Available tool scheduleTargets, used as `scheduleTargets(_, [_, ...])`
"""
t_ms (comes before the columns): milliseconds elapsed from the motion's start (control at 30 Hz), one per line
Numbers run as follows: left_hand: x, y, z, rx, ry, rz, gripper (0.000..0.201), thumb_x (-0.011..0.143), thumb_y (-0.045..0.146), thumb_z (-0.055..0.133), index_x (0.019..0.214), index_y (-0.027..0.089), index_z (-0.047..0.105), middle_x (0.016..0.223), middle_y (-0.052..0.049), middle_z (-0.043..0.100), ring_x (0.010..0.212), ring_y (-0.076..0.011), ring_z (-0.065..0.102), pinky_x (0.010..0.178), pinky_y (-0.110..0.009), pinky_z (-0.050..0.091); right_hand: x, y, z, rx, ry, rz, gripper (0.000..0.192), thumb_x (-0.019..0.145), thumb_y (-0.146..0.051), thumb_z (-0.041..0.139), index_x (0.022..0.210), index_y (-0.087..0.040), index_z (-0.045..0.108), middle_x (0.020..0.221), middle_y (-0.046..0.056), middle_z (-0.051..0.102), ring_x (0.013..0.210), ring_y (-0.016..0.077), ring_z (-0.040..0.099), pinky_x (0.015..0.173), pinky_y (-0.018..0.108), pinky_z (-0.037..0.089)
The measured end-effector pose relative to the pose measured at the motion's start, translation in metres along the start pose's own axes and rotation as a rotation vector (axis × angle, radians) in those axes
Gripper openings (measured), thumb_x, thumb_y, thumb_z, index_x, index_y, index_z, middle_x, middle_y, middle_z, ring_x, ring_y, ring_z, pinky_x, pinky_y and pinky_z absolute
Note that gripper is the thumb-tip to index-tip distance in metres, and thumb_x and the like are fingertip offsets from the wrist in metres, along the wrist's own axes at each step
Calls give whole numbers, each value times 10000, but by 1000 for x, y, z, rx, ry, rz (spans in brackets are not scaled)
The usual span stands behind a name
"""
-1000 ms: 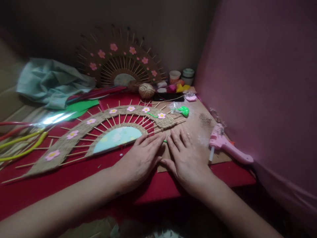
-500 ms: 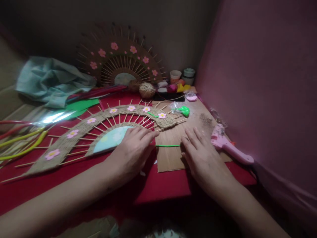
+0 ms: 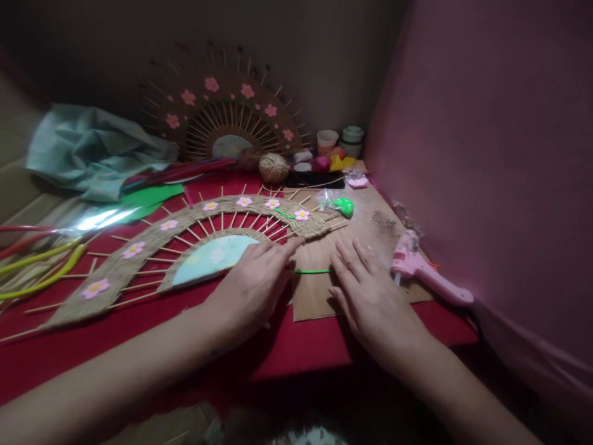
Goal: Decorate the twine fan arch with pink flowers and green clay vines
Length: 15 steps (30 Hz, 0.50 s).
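Since half a second before, the left hand (image 3: 252,290) and right hand (image 3: 370,296) had drawn closer, both grips open and flat, rolling the thin green strip (image 3: 312,271) shorter on the cardboard (image 3: 324,296) between them.

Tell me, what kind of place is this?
It looks like a craft table at home, probably. A glue gun lies by the wall, a ball of twine sits at the back, and a twine-and-stick fan with paper flowers lies on the red cloth.
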State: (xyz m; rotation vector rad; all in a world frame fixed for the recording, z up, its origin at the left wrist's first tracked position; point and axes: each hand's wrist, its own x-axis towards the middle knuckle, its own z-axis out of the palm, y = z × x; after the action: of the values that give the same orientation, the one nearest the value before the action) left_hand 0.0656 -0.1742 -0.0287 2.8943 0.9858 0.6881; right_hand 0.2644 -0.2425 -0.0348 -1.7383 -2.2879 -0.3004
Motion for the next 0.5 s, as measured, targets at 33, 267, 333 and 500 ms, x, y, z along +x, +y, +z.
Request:
scheduleTargets(33, [1,-1,-1,-8,13,14,420,968,213,368,1361,63,372,1114,-152,635,1015,-247,557,857,-402,466,1,0,0,-1,8,-8,491,924,-268,416,1333,-9,498,1434,188,423,1345,381,340,1091,520,327])
scheduleTargets(267, [-21,25,10,48,-57,174,454,961,266,415,1330,6,365,1262,-211,582,1217,-294,510,1049,-496,360,-15,-11,4,-31,-40,-39,693,887,-536,453,1329,-4,493,1414,211,425,1315,416,373,1056,547,366])
scheduleTargets(333, [-29,31,13,64,-31,195,463,958,267,433,1335,9,358,1259,-197,591,1231,-295,502,1075,-503,321,-23,-13,6,-34,-34,-48,712,876,-549,464,1328,1,493,1418,221,414,1312,429,369,1037,556,386])
scheduleTargets(500, [-27,30,11,56,-56,166,445,966,276,417,1334,29,376,1265,-183,594,1233,-288,505,1096,-509,266,-21,-13,7,-10,-74,-6,708,884,-542,457,1359,-17,458,1444,206,384,1340,423,324,1062,557,350])
